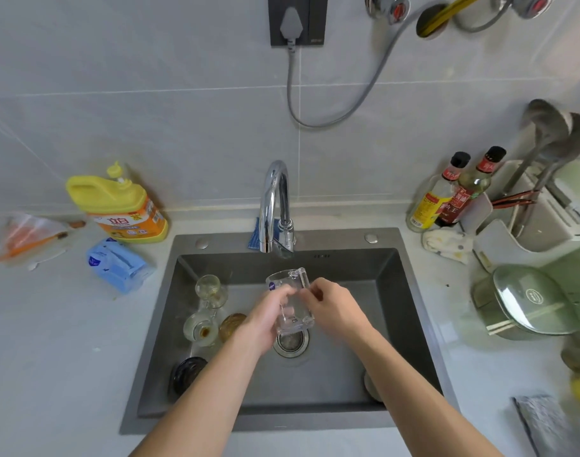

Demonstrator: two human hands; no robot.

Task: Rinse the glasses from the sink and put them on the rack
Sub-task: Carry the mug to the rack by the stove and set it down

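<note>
Over the middle of the dark sink (410, 311) I hold a clear glass mug (287, 282) just below the chrome faucet (277, 206). My left hand (265, 319) grips its side. My right hand (333, 306) holds its other side, fingers curled on the rim. No water stream is plainly visible. On the sink's left floor lie two clear glasses (211, 290) (199, 326), an amber glass (231, 326) and a dark ribbed glass (186, 374). Another glass (372, 387) shows partly behind my right forearm.
A yellow detergent bottle (117, 206) and a blue packet (117, 267) stand left of the sink. Right of it are two sauce bottles (447, 196), a white utensil rack (542, 219) with ladles, a cloth (447, 245) and a green lidded pot (529, 300).
</note>
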